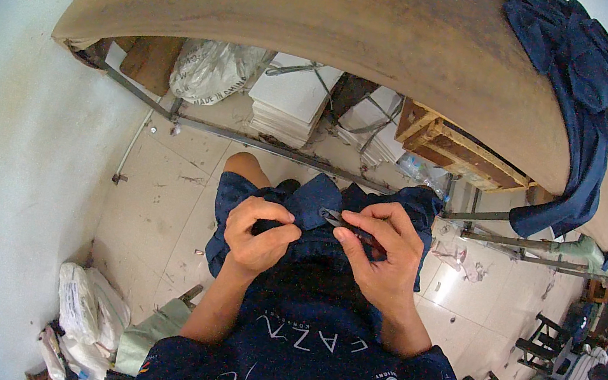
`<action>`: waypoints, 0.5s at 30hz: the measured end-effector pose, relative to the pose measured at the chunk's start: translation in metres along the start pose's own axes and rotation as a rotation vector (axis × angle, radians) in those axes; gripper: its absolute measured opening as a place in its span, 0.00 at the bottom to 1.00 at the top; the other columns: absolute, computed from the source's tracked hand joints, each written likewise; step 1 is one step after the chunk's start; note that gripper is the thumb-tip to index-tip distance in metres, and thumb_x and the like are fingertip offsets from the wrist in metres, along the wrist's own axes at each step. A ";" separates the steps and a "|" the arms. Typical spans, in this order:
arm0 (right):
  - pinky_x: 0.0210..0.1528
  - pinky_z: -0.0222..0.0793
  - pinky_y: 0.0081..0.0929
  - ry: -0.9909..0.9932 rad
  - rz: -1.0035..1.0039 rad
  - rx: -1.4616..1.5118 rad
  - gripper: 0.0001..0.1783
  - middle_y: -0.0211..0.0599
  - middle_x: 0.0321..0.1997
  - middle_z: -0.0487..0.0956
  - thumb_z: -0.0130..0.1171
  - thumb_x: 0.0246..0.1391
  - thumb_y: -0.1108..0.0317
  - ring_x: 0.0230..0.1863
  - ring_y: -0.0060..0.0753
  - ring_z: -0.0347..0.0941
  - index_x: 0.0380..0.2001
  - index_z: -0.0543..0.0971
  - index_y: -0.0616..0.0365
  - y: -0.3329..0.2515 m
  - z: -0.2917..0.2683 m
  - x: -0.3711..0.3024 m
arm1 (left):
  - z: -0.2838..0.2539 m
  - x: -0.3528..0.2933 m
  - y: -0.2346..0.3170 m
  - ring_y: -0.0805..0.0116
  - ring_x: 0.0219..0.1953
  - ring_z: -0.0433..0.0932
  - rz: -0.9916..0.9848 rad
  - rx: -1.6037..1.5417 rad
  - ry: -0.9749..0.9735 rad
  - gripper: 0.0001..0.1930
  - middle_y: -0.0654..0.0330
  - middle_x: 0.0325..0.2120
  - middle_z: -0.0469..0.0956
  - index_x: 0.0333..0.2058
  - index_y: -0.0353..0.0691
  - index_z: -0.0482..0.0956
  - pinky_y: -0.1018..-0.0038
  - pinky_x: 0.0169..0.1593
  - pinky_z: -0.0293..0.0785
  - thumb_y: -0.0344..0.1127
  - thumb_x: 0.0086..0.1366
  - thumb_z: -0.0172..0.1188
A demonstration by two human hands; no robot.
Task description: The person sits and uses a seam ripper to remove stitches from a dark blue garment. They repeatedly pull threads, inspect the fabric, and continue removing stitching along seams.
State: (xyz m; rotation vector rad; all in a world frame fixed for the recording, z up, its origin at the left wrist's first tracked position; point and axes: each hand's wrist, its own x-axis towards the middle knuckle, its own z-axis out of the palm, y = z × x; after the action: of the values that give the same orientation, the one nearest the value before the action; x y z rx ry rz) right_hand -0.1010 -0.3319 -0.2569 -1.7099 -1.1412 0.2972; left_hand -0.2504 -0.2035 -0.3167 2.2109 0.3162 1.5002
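Brown-covered table [346, 15] across the far side. Navy garment [577, 70] draped over its right end. Right hand [387, 246]: thumb and fingers closed in a pinch. Left hand [256, 236]: thumb and forefinger nearly together; can't tell what's between them. Navy cloth piece [316, 197]: near side of table, between the hands. Dark pointed tool [333, 219]: in right pinch, tip over cloth. My read: mid-job, tool in position; cuts done or left, can't tell.
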 end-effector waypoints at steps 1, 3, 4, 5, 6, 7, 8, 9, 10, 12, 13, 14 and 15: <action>0.29 0.72 0.21 0.001 0.002 0.004 0.12 0.36 0.34 0.77 0.73 0.44 0.72 0.28 0.26 0.76 0.35 0.84 0.58 0.000 0.000 0.000 | 0.000 0.000 0.000 0.67 0.24 0.77 -0.004 -0.004 0.002 0.10 0.61 0.27 0.77 0.23 0.44 0.82 0.75 0.26 0.70 0.21 0.39 0.67; 0.29 0.72 0.21 0.004 0.005 0.013 0.12 0.36 0.34 0.77 0.73 0.43 0.72 0.28 0.27 0.76 0.35 0.84 0.58 0.002 0.002 0.000 | 0.001 -0.001 0.000 0.67 0.24 0.77 -0.011 -0.012 0.005 0.10 0.61 0.27 0.77 0.22 0.44 0.82 0.75 0.26 0.70 0.22 0.39 0.67; 0.28 0.72 0.21 0.005 -0.005 0.005 0.12 0.36 0.34 0.77 0.73 0.43 0.72 0.28 0.27 0.76 0.35 0.84 0.58 0.002 0.002 0.000 | 0.001 -0.001 -0.001 0.67 0.24 0.77 -0.010 -0.010 0.005 0.10 0.61 0.27 0.77 0.22 0.44 0.82 0.74 0.26 0.70 0.22 0.39 0.67; 0.28 0.71 0.21 0.007 -0.014 -0.003 0.12 0.36 0.34 0.77 0.73 0.43 0.72 0.28 0.27 0.76 0.35 0.84 0.58 0.001 0.001 0.000 | 0.001 -0.002 -0.001 0.68 0.24 0.77 -0.009 -0.007 0.004 0.10 0.61 0.27 0.77 0.22 0.44 0.82 0.74 0.26 0.70 0.22 0.39 0.67; 0.28 0.71 0.21 0.008 -0.024 -0.011 0.12 0.36 0.34 0.77 0.73 0.43 0.72 0.28 0.27 0.76 0.34 0.84 0.58 0.001 0.001 0.001 | 0.001 -0.002 -0.002 0.68 0.24 0.77 -0.008 -0.005 0.004 0.10 0.61 0.27 0.77 0.22 0.44 0.82 0.74 0.26 0.70 0.22 0.39 0.67; 0.28 0.71 0.21 0.012 -0.032 -0.012 0.12 0.36 0.34 0.77 0.73 0.43 0.72 0.28 0.27 0.76 0.34 0.84 0.58 0.001 0.002 0.001 | 0.001 -0.002 -0.002 0.68 0.24 0.77 -0.007 -0.006 0.001 0.10 0.61 0.27 0.77 0.22 0.44 0.82 0.74 0.26 0.70 0.22 0.39 0.67; 0.28 0.71 0.22 0.016 -0.041 -0.014 0.12 0.36 0.33 0.77 0.73 0.43 0.72 0.28 0.28 0.76 0.34 0.84 0.58 0.002 0.002 0.001 | 0.000 -0.001 -0.002 0.68 0.24 0.77 -0.006 -0.006 -0.002 0.10 0.61 0.27 0.77 0.22 0.44 0.82 0.74 0.26 0.70 0.22 0.39 0.67; 0.28 0.71 0.22 0.020 -0.049 -0.015 0.12 0.36 0.33 0.77 0.73 0.43 0.72 0.28 0.28 0.76 0.34 0.84 0.58 0.004 0.003 0.001 | 0.000 -0.001 -0.001 0.67 0.24 0.77 -0.005 -0.007 -0.005 0.10 0.61 0.27 0.77 0.22 0.44 0.82 0.74 0.26 0.70 0.22 0.39 0.67; 0.27 0.68 0.19 0.024 -0.052 -0.001 0.12 0.34 0.33 0.76 0.73 0.43 0.73 0.27 0.24 0.73 0.34 0.84 0.58 0.006 0.004 0.000 | 0.000 -0.001 -0.001 0.67 0.24 0.77 -0.002 -0.007 -0.009 0.10 0.61 0.27 0.77 0.22 0.44 0.82 0.74 0.26 0.70 0.22 0.39 0.67; 0.25 0.61 0.14 0.034 -0.055 0.026 0.11 0.32 0.33 0.76 0.73 0.44 0.73 0.25 0.16 0.67 0.35 0.85 0.59 0.010 0.006 -0.001 | 0.000 0.000 -0.001 0.67 0.24 0.77 0.001 -0.008 -0.019 0.10 0.61 0.27 0.77 0.22 0.44 0.82 0.74 0.25 0.70 0.22 0.39 0.67; 0.25 0.61 0.14 0.045 -0.045 0.034 0.11 0.32 0.33 0.76 0.73 0.44 0.73 0.25 0.16 0.67 0.34 0.85 0.59 0.009 0.006 -0.001 | 0.000 0.000 -0.001 0.67 0.24 0.77 0.000 -0.008 -0.017 0.10 0.61 0.27 0.77 0.22 0.44 0.82 0.74 0.25 0.70 0.22 0.39 0.67; 0.25 0.61 0.14 0.056 -0.036 0.043 0.11 0.31 0.32 0.76 0.73 0.44 0.73 0.25 0.16 0.67 0.34 0.84 0.59 0.008 0.007 0.000 | 0.000 -0.001 -0.002 0.67 0.24 0.77 -0.001 -0.006 -0.015 0.09 0.61 0.27 0.77 0.22 0.44 0.82 0.74 0.25 0.70 0.22 0.39 0.67; 0.26 0.61 0.14 0.066 -0.027 0.052 0.11 0.31 0.32 0.76 0.73 0.44 0.73 0.25 0.16 0.67 0.34 0.84 0.59 0.008 0.007 0.000 | 0.000 -0.002 -0.002 0.67 0.24 0.77 -0.001 -0.005 -0.013 0.09 0.61 0.27 0.77 0.22 0.44 0.82 0.74 0.25 0.70 0.22 0.39 0.67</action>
State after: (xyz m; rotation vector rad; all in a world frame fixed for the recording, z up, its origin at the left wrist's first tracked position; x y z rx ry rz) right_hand -0.1016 -0.3279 -0.2665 -1.6462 -1.0978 0.2498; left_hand -0.2515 -0.2025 -0.3195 2.2156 0.3098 1.4836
